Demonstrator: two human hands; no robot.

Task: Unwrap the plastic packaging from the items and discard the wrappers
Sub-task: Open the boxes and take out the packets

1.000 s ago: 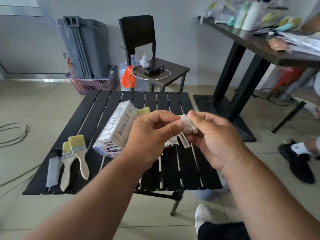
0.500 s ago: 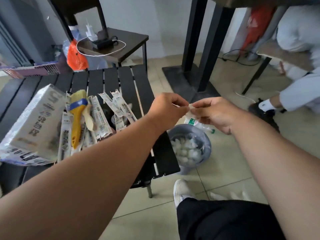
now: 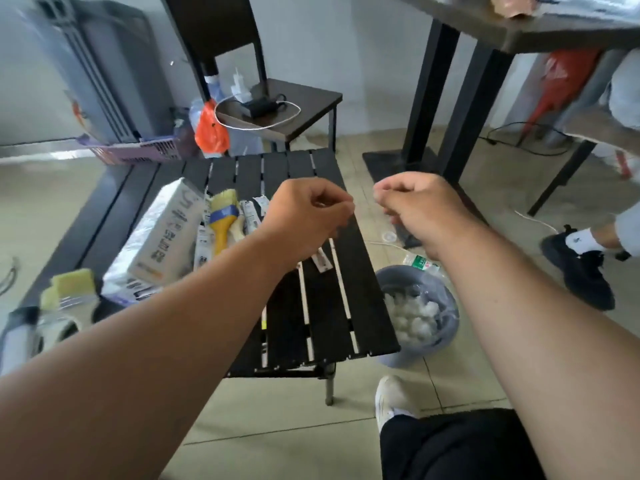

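Nearby, a black slatted table carries a big white box tilted on its left part, a yellow-handled brush beside it, and two pale brushes at the near left edge. Several wrapped packets lie on the slats just right of the yellow brush, their long axes running near to far, and one more packet lies aslant under the left forearm, which hides much of the pile. On the floor to the right of the table stands a grey bin with crumpled clear wrappers inside. Above the table's right edge the left hand and right hand hang a little apart, both with fingers curled inward; blur makes it impossible to tell whether either pinches a scrap of plastic.
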